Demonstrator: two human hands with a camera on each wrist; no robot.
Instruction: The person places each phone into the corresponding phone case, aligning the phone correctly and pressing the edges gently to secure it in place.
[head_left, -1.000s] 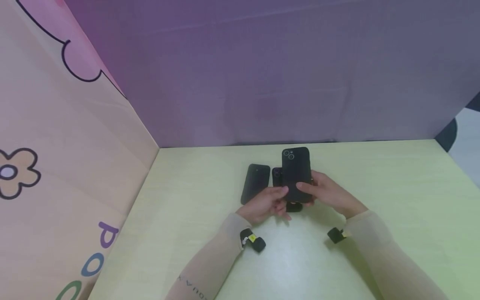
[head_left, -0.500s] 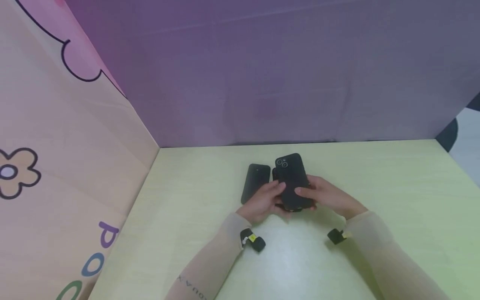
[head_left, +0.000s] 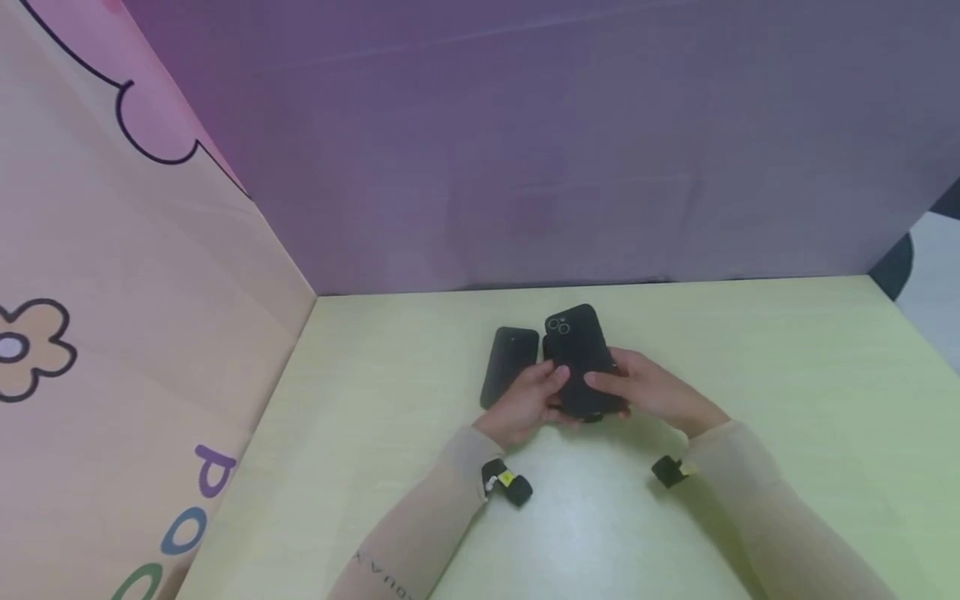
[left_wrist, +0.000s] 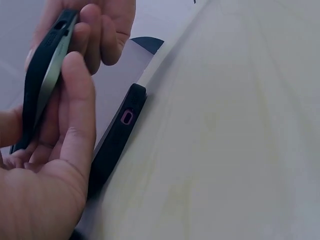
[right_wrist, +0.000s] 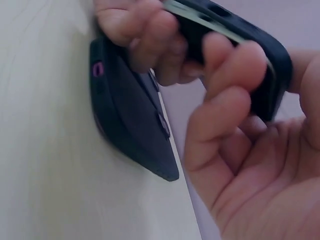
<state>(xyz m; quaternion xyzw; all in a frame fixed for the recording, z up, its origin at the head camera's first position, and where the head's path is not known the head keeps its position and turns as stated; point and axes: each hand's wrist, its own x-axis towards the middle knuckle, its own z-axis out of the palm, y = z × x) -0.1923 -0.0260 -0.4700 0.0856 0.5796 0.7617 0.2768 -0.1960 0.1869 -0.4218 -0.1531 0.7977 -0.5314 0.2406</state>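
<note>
Both hands hold a phone in a black case [head_left: 581, 354] above the table, its two-lens back facing up and its top leaning left. My left hand [head_left: 525, 402] grips the left side, thumb on the back. On the right side my right hand [head_left: 648, 387] grips it, thumb likewise on the back and fingers curled underneath. A pale green phone edge [left_wrist: 54, 72] shows along the rim of the black case in the left wrist view, with the case partly standing off it. The screen side is hidden in the head view.
Under the held phone, another black-cased phone [right_wrist: 127, 100] with a pinkish port lies on the table, mostly hidden from above. A flat black phone or case [head_left: 512, 362] lies to its left. A purple panel [head_left: 480, 167] rises behind the table [head_left: 390, 375].
The held phone has come down toward me and slightly left, and its top has tipped left from nearly upright. Both hands have kept their hold; in the last half second they have barely moved.
</note>
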